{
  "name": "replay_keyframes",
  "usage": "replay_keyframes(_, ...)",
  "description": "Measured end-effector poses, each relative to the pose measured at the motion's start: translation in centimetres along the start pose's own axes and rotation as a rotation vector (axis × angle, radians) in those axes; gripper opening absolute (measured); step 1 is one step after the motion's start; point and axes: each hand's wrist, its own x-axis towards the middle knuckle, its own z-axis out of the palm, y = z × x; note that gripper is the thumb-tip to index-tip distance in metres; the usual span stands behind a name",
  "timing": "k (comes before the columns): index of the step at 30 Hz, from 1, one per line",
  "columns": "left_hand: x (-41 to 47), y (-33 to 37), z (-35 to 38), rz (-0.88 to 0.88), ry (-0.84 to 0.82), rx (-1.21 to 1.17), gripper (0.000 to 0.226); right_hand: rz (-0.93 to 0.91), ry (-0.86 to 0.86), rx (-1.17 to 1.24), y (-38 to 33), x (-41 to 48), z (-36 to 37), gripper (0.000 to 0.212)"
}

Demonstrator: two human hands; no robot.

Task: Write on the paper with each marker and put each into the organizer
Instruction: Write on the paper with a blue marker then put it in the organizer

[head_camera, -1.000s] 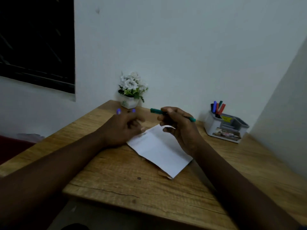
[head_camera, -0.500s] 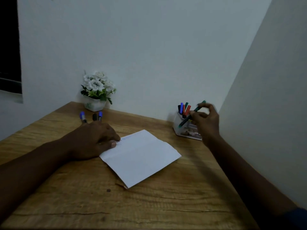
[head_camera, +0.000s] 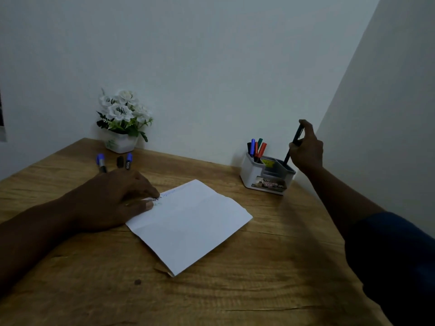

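My right hand [head_camera: 307,150] holds the green marker [head_camera: 292,145] nearly upright, its lower end dipping into the right compartment of the white and grey organizer [head_camera: 249,176] by the back wall. Several markers [head_camera: 256,148] stand in the organizer's left compartment. My left hand [head_camera: 117,196] lies flat on the left edge of the white paper [head_camera: 190,224], fingertips on faint writing at the top left corner. Behind that hand lie three markers: a blue-capped one [head_camera: 100,161], a black one [head_camera: 120,161] and another blue-capped one [head_camera: 128,160].
A white pot of white flowers [head_camera: 123,118] stands at the back left of the wooden table [head_camera: 270,267], just behind the loose markers. Walls meet in a corner close behind and to the right of the organizer. A torn brown scrap [head_camera: 162,271] sticks out beneath the paper's near corner.
My right hand carried the green marker from above the paper over to the organizer and tipped it upright into the right compartment. My left hand settled flat on the paper's edge.
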Motion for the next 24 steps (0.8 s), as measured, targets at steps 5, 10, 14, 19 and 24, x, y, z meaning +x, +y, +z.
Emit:
replay_keyframes(5, 0.0, -0.3, 0.1, -0.004, 0.02, -0.025, 0.046, 0.17, -0.478, -0.2, 2.1, 0.8, 1.6, 0.075)
replay_keyframes(10, 0.0, -0.2, 0.2, -0.021, 0.014, -0.029, 0.046, 0.158, -0.567, -0.153, 2.5, 0.6, 2.1, 0.083)
replay_keyframes(14, -0.1, 0.6, -0.3, -0.036, -0.02, 0.01, 0.047, 0.081, -0.282, -0.272, 1.5, -0.5, 2.1, 0.084)
replay_keyframes(19, -0.2, 1.7, -0.5, -0.057, -0.048, 0.022, 0.032, -0.495, 0.146, -0.167, -3.8, -4.6, 1.7, 0.051)
replay_keyframes(24, -0.9, 2.4, -0.6, -0.148, -0.115, -0.015, 0.041, -0.752, -0.142, 0.104, -11.0, -8.3, 5.0, 0.029)
